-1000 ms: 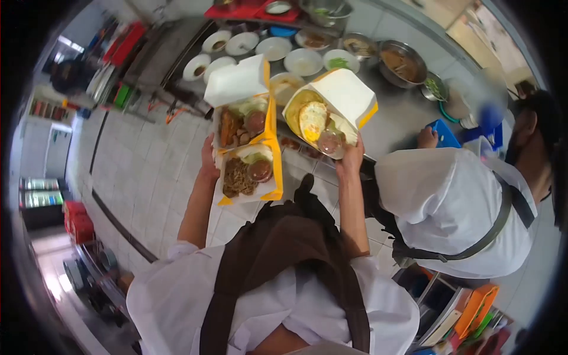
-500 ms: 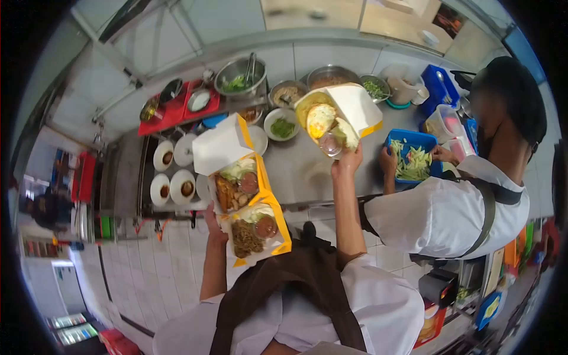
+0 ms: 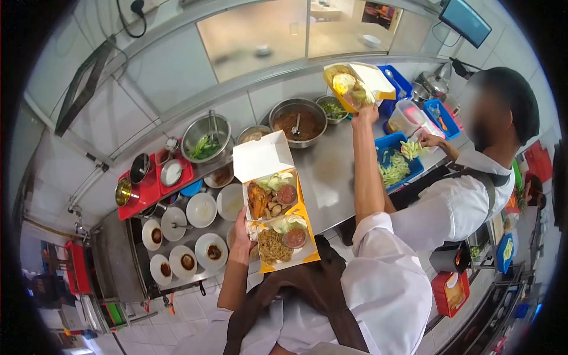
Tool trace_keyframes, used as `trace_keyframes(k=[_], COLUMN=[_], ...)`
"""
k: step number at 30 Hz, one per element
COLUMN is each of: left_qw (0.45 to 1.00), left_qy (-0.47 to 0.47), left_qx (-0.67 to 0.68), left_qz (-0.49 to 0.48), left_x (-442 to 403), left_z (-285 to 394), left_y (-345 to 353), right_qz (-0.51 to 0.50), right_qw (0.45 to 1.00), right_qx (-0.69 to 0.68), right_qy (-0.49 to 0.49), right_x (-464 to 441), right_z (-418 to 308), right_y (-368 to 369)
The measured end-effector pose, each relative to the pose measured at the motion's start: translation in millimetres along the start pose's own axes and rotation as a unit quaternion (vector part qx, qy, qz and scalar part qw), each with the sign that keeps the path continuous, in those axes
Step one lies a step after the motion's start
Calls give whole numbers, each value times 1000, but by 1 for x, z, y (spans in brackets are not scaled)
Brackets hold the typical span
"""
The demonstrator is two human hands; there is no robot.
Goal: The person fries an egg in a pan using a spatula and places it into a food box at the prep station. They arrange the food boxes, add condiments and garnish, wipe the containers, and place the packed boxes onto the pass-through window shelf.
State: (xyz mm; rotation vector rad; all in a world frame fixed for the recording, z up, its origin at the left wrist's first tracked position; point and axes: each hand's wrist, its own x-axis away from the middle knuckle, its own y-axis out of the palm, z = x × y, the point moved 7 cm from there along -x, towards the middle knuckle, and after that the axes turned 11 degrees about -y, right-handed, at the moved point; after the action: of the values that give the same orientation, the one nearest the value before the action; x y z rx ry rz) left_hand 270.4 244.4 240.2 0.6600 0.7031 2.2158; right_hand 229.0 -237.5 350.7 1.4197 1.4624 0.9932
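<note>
My left hand (image 3: 241, 232) grips two open takeaway boxes from their left side, its fingers partly hidden beneath. The upper takeaway box (image 3: 263, 157), lid raised, holds browned chicken (image 3: 258, 200), pale greens and a small cup of red sauce (image 3: 287, 194). In the lower takeaway box (image 3: 311, 255) are brown fried noodles or rice (image 3: 276, 246), greens and another sauce cup (image 3: 294, 238). Stretched out to the far right, my right hand (image 3: 365, 113) supports a third open takeaway box (image 3: 371, 77) from below. A fried egg (image 3: 343, 83) and a clear cup lie in it.
A co-worker (image 3: 455, 207) on the right lifts chopped pale vegetables over a blue basket (image 3: 408, 173). Bowls with dark sauce (image 3: 187, 261) stand left on the metal counter (image 3: 331, 198). Behind are a large pot (image 3: 313, 127), a metal bowl of greens (image 3: 207, 142) and red trays (image 3: 151, 190).
My right hand has moved its box farther away and to the right. The left boxes now appear farther right as the view has turned. The co-worker's hand has lifted vegetables from the blue basket.
</note>
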Motion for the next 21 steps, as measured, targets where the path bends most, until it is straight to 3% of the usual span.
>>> trace_keyframes(k=[4,10,12,16,18,20,21], left_qw=[997,992,989,991,987,999,999], left_qy=[-20,-7,7,26,13,36,46], left_qx=[23,35,42,53,73,32,10], left_qz=[-67,-123,-140,-118,-143,-23,-15], left_x=[-27,-26,-37,-51,-70,-68,-64], left_z=[-14,-10,-13,-17,-25,-21,-17], left_y=[-43,-40,-43,-61,-60,-72,-68], right_qz=[-30,-65,-139,-194,-264,-254,-241], right_qw=[1000,998,989,978,958,954,950], right_qx=[9,-4,26,-10,106,153,195], right_qy=[0,-4,48,81,-32,-39,-40], right_x=[-13,-26,-33,-61,-86,-91,-91], right_z=[30,51,70,105,117,115,121], right_y=[29,102,126,172,192,210,213])
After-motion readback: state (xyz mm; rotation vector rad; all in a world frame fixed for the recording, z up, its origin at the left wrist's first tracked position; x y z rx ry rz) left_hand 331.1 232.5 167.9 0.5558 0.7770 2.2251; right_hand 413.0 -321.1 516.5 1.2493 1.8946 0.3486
